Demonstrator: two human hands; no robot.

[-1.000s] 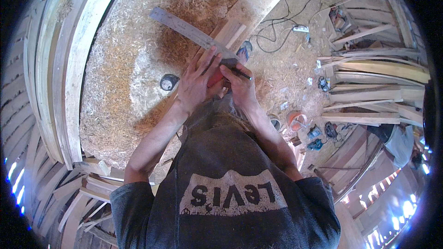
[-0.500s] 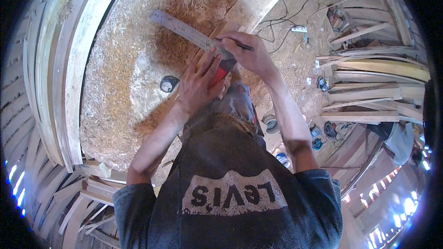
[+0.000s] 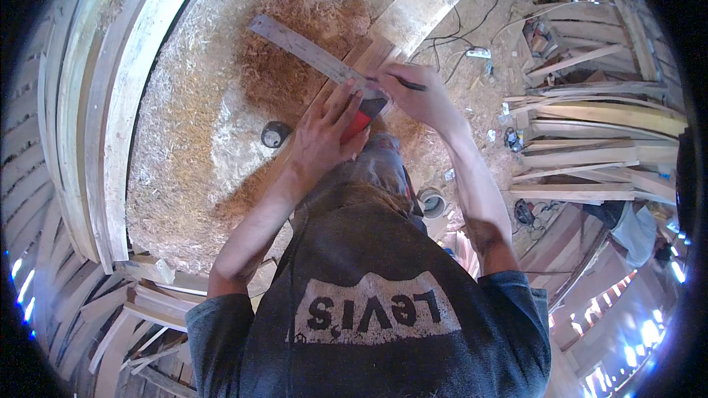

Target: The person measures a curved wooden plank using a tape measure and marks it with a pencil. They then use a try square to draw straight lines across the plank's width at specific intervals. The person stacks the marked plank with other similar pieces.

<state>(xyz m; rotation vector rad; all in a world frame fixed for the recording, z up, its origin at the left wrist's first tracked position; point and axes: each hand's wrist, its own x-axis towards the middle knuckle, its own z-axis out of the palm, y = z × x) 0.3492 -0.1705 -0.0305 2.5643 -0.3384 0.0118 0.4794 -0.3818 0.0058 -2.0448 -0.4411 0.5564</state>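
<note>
Compared with a second ago, the person's right grip [image 3: 424, 99] has swung from beside the coloured stock up to the upper edge of the blade; the left grip and the square keep nearly the same place. Sawdust-strewn ground [image 3: 181, 114] spreads beneath, crossed by a long plank [image 3: 431, 7] running from upper right toward lower left. On this lies a narrower wood piece [image 3: 377, 53], partly hidden by the hands. Across both sits the square [image 3: 295, 44], its metal blade slanting from upper left to lower right, roughly crosswise to the plank, with its red-and-black stock nearest the body. The left grip [image 3: 317, 140] clasps that stock, fingertips pressing on the blade. The right grip, closed around a dark pencil [image 3: 411, 85], stands just right of the blade's near end, and is the nearer of the two to its upper edge; whether the point touches wood cannot be told.
</note>
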